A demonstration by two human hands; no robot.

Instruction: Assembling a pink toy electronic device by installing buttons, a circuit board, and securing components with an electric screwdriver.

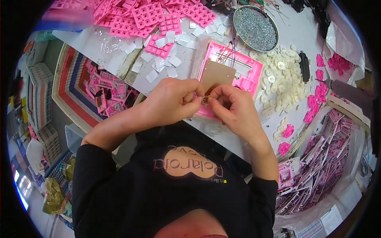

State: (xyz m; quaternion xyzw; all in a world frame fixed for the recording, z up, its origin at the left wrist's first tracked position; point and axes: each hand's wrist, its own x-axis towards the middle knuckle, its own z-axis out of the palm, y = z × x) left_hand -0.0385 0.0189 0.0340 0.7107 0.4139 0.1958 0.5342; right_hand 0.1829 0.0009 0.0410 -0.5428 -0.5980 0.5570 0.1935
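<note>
Both hands meet over the near edge of a pink plastic housing (pixel 254 70) on the table. Fingers of my left hand (pixel 171 100) are pinched together, and my right hand (pixel 236 112) pinches just beside them. Between the fingertips show thin wires (pixel 206 99); their ends are too small to make out. A flat brown board (pixel 218 76) lies in the housing, just beyond my fingers. Loose white and blue wires (pixel 231 54) rise from the housing's far side.
Beyond the housing stands a round pan of screws (pixel 257 29). White plastic discs (pixel 281 75) spread to its right, near a dark screwdriver (pixel 340 89). Pink keypads (pixel 147 18) and white paper pieces (pixel 171 71) lie far left. Pink parts fill a bag (pixel 349 170) at right and a basket (pixel 73 89) at left.
</note>
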